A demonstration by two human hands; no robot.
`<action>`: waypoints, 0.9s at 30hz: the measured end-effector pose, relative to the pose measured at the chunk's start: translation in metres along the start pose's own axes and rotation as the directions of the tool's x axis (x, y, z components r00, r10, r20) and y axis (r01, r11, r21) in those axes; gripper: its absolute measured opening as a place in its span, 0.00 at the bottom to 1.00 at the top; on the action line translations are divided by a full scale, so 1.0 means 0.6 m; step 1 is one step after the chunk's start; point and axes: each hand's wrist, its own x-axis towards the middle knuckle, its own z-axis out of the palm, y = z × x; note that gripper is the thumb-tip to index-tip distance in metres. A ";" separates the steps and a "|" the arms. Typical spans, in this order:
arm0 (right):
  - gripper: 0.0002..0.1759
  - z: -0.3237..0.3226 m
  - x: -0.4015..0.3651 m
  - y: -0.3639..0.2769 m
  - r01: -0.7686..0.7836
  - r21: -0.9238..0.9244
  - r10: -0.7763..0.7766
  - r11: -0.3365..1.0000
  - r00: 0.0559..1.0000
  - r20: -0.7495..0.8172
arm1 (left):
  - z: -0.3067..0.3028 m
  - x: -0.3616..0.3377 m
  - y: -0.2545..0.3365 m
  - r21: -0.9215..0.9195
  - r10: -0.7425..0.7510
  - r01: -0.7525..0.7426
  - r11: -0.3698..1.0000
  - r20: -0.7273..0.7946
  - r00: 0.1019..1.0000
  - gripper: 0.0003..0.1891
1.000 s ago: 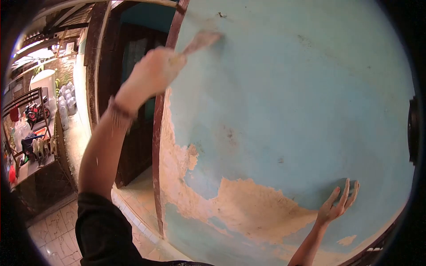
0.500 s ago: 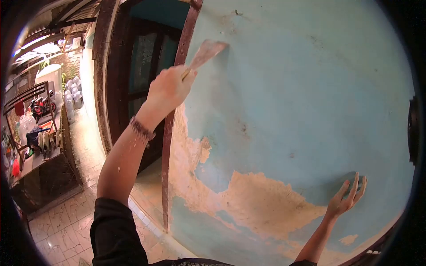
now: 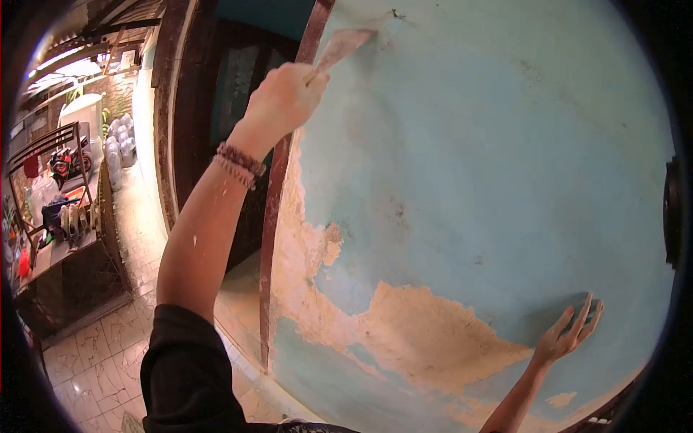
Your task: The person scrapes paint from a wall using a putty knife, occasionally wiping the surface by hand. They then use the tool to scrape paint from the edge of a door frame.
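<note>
My left hand [image 3: 284, 101] is closed round the handle of a putty knife [image 3: 342, 47], high up beside the door frame [image 3: 273, 216]. The flat blade is tilted up to the right, its edge at the blue-green wall [image 3: 462, 159]. Beaded bracelets [image 3: 240, 166] circle that wrist. Low on the right, my right hand [image 3: 567, 332] is open with its fingers spread against the wall and holds nothing. Between the hands, lower down, lies a bare tan patch [image 3: 426, 335] with ragged paint edges; it runs up along the door frame.
A dark doorway [image 3: 242, 108] opens left of the wall. Farther left stands a table [image 3: 65, 267] with a chair frame, shoes and bags on it. Plastic bottles [image 3: 120, 148] are piled behind, near a white tank [image 3: 83, 112]. The floor has pale tiles [image 3: 101, 361].
My left hand and the putty knife have moved up the wall. My right hand appears slightly lower and further right, its fingers still spread.
</note>
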 end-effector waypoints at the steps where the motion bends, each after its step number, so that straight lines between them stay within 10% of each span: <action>1: 0.20 0.000 0.002 -0.002 0.023 -0.018 -0.023 1.000 1.000 0.004 | 0.016 -0.019 -0.023 0.011 0.076 -0.076 0.997 -0.024 0.997 0.18; 27: 0.22 0.031 0.015 -0.043 0.116 -0.077 -0.116 0.990 0.993 -0.004 | 0.068 -0.135 -0.135 -0.038 -0.148 0.150 0.988 0.040 0.988 0.18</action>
